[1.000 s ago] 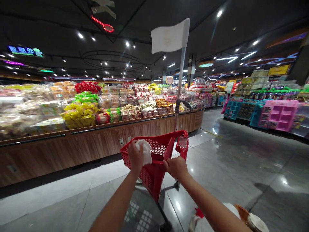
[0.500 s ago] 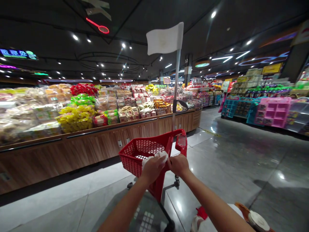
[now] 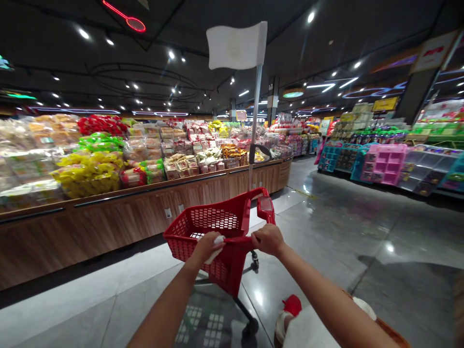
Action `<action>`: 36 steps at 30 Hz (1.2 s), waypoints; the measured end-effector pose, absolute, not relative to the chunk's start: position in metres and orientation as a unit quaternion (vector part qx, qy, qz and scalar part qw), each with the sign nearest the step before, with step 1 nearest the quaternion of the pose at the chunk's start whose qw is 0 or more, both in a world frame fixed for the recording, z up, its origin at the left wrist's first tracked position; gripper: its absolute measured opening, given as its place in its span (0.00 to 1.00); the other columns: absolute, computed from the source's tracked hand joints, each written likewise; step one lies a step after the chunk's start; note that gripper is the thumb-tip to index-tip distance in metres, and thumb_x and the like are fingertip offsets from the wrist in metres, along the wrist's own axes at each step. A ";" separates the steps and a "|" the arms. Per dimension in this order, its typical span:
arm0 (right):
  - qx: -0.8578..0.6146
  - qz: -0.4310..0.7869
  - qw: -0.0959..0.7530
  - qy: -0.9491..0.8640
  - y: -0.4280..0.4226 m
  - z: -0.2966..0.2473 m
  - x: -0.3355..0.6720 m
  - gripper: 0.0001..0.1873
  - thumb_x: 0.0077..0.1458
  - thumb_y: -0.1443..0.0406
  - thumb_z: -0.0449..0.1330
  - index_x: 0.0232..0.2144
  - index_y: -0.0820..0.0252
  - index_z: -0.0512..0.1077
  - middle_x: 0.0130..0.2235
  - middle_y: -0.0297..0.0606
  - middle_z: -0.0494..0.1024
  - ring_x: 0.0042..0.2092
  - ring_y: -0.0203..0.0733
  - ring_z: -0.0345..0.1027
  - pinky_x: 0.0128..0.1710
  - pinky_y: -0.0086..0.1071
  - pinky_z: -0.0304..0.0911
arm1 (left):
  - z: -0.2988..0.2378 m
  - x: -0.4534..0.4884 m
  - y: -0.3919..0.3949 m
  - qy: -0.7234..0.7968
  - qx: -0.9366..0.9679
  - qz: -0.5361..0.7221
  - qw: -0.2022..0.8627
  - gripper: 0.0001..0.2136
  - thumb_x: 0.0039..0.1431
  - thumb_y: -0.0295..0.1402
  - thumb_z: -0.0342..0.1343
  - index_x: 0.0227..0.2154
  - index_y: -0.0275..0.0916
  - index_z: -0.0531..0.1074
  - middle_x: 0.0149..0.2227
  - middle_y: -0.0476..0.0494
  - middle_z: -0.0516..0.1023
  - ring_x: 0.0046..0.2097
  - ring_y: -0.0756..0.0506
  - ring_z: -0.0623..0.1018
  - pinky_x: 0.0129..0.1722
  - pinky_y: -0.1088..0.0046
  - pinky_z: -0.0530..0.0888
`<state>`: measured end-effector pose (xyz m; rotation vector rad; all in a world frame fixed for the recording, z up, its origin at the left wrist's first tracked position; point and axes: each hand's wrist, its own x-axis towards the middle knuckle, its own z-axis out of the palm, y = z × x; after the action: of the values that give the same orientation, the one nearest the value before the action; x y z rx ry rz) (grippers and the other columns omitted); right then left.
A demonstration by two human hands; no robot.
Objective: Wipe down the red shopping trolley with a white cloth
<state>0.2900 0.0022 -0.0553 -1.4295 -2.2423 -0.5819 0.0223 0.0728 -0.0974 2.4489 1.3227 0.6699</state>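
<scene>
A red plastic shopping cart [image 3: 232,270] stands in front of me, its basket [image 3: 203,217] facing left. My left hand [image 3: 206,247] is closed round a white cloth [image 3: 218,240] and presses it on the cart's near red bar; whether it is tissue or fabric I cannot tell. The fist of my right hand [image 3: 268,239] grips the red handle [image 3: 266,208] near the corner where it meets that bar. From the cart rises a grey pole [image 3: 255,111] with a white flag [image 3: 236,47] on top and a dark grey clip [image 3: 260,153] halfway up.
Beyond the cart runs a wood-panelled display counter [image 3: 119,217] heaped with packaged food [image 3: 90,169]. Pink [image 3: 386,164] and clear plastic organizers line the right. Shiny grey floor [image 3: 344,232] lies between. Below my right arm show a red shoe [image 3: 292,305] and white clothing.
My left hand has slid left along the bar with the white cloth, away from my right hand. My right hand stays on the cart. The view has turned slightly right.
</scene>
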 end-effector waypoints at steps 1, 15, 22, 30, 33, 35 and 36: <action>-0.509 -0.207 0.204 -0.810 0.002 -0.055 0.297 0.20 0.58 0.64 0.52 0.18 0.58 0.76 0.22 0.36 0.79 0.23 0.34 0.66 0.30 0.30 0.50 | -0.102 0.014 0.075 0.475 0.842 0.223 0.128 0.09 0.56 0.39 0.57 0.36 0.40 0.74 0.38 0.46 0.77 0.41 0.44 0.75 0.44 0.70 0.70; -0.629 -0.206 0.169 -0.730 0.015 -0.066 0.296 0.15 0.61 0.65 0.51 0.29 0.61 0.75 0.32 0.42 0.80 0.35 0.43 0.71 0.38 0.36 0.49 | -0.116 0.150 0.033 0.425 0.851 0.309 -0.011 0.17 0.63 0.42 0.53 0.52 0.43 0.67 0.54 0.41 0.70 0.51 0.41 0.72 0.47 0.63 0.71; -0.608 -0.227 0.199 -0.734 0.027 -0.074 0.314 0.18 0.63 0.65 0.50 0.25 0.60 0.74 0.29 0.39 0.80 0.32 0.40 0.68 0.37 0.36 0.47 | -0.139 0.067 0.039 0.489 0.848 0.196 -0.062 0.15 0.63 0.39 0.52 0.51 0.43 0.67 0.46 0.44 0.75 0.44 0.44 0.74 0.44 0.67 0.69; -0.556 -0.232 0.203 -0.772 0.025 -0.082 0.269 0.13 0.63 0.67 0.51 0.30 0.58 0.74 0.35 0.39 0.78 0.40 0.42 0.67 0.50 0.38 0.46 | -0.143 -0.006 0.036 0.553 0.807 0.198 -0.059 0.12 0.63 0.37 0.52 0.48 0.42 0.70 0.45 0.43 0.75 0.45 0.42 0.74 0.45 0.65 0.69; -0.533 -0.194 0.188 -0.802 0.024 -0.097 0.240 0.11 0.62 0.69 0.52 0.31 0.57 0.73 0.34 0.38 0.77 0.39 0.42 0.66 0.48 0.37 0.48 | -0.134 0.039 0.037 0.490 0.834 0.250 -0.032 0.14 0.64 0.37 0.50 0.50 0.42 0.68 0.49 0.43 0.74 0.51 0.42 0.72 0.50 0.64 0.68; -0.542 -0.183 0.192 -0.797 0.024 -0.105 0.229 0.10 0.61 0.70 0.52 0.32 0.57 0.72 0.34 0.38 0.77 0.40 0.43 0.66 0.49 0.39 0.47 | -0.131 0.064 0.038 0.475 0.844 0.249 -0.028 0.17 0.63 0.38 0.52 0.53 0.42 0.65 0.52 0.42 0.72 0.53 0.42 0.71 0.51 0.63 0.68; -0.545 -0.183 0.194 -0.795 0.025 -0.108 0.228 0.09 0.61 0.70 0.52 0.33 0.58 0.72 0.35 0.38 0.77 0.41 0.43 0.66 0.50 0.39 0.47 | -0.131 0.070 0.039 0.477 0.845 0.238 -0.029 0.18 0.63 0.38 0.52 0.54 0.42 0.65 0.53 0.42 0.72 0.53 0.42 0.71 0.51 0.62 0.68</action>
<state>0.2276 0.0247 -0.1082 -1.5268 -2.2294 -0.5117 0.0702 0.0385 -0.1307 2.7055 1.5284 0.7632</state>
